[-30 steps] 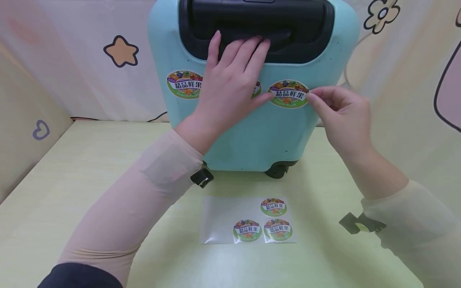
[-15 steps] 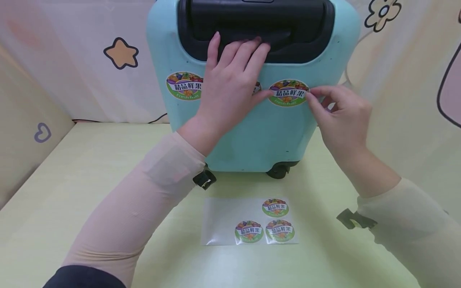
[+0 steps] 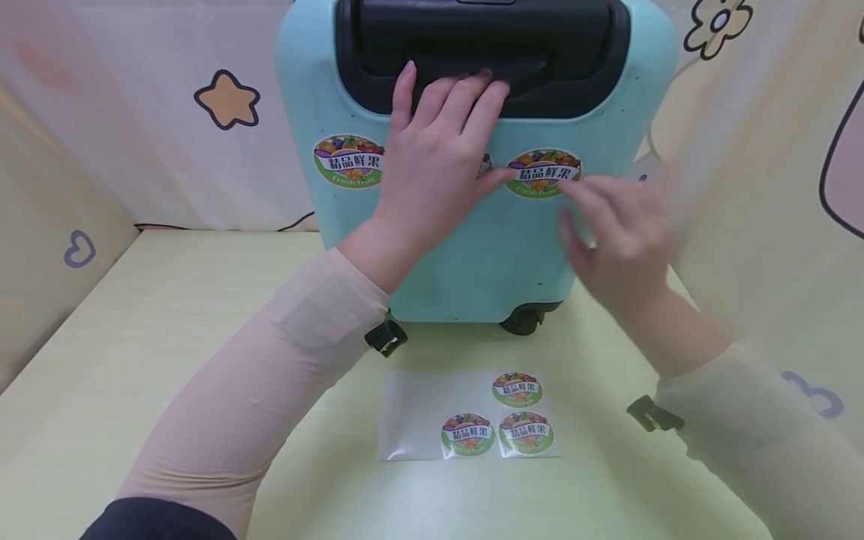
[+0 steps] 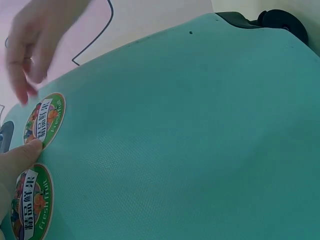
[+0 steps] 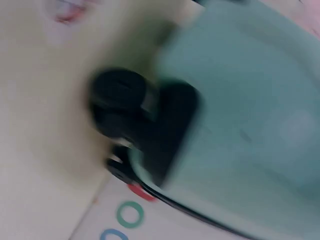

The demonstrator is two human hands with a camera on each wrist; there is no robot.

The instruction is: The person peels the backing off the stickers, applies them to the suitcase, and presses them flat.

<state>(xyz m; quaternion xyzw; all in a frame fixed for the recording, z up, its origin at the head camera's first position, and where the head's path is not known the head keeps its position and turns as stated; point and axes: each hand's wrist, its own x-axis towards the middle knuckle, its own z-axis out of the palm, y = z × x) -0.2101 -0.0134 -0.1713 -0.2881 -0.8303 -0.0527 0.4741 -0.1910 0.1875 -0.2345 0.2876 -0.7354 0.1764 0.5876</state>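
Observation:
A light-blue suitcase [image 3: 472, 262] stands upright with oval fruit stickers on its front. My left hand [image 3: 432, 157] lies across it, fingertips on the black handle panel [image 3: 580, 97]. Its thumb touches the left edge of the right sticker [image 3: 543, 184], as the left wrist view also shows. Most of the middle sticker [image 3: 485, 163] is hidden behind that hand; the left sticker [image 3: 346, 161] shows beside it. Blurred by motion, my right hand [image 3: 621, 232] is at the right sticker's right edge, thumb and fingers apart with nothing between them; contact cannot be made out.
On the table [image 3: 297, 480] in front of the suitcase lies a sticker backing sheet [image 3: 418, 412] with several spaces and 3 stickers on its right part. A black wheel [image 3: 521, 321] shows at the suitcase's bottom. Patterned curtain [image 3: 155, 135] hangs behind and at the sides.
My right thumb and finger, which pinched the right sticker's edge, have parted and let go; that hand has moved slightly down and left. The left hand stays in place.

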